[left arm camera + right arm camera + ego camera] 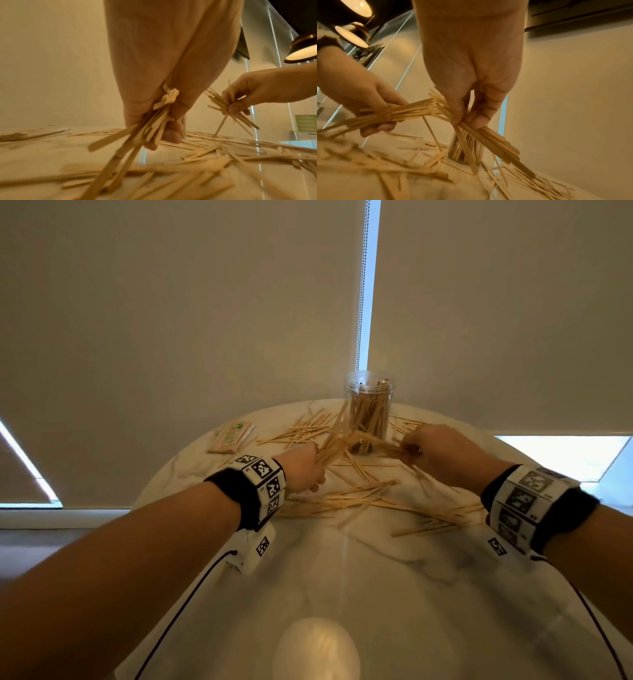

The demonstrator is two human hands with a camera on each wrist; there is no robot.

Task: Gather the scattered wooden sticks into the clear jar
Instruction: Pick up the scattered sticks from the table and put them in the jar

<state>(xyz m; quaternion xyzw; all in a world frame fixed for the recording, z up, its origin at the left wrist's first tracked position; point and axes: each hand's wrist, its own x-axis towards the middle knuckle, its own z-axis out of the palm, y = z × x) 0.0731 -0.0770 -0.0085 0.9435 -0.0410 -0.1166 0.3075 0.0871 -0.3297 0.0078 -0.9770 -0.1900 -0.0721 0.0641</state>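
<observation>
A clear jar (369,409) stands at the far side of the round marble table (342,577), partly filled with upright wooden sticks; the jar (467,150) also shows behind my right hand. My left hand (305,467) grips a bundle of sticks (334,440) just left of the jar, seen from below as the bundle (137,136). My right hand (431,446) pinches another bundle (383,445) just right of the jar, the same bundle (488,139) fanning down toward the table. Many loose sticks (370,501) lie scattered between and in front of both hands.
A wrapped packet of sticks (233,437) lies at the table's far left. More loose sticks (308,426) lie left of the jar. Roller blinds (205,320) hang close behind the table. A lamp's reflection (317,648) glares on the near tabletop.
</observation>
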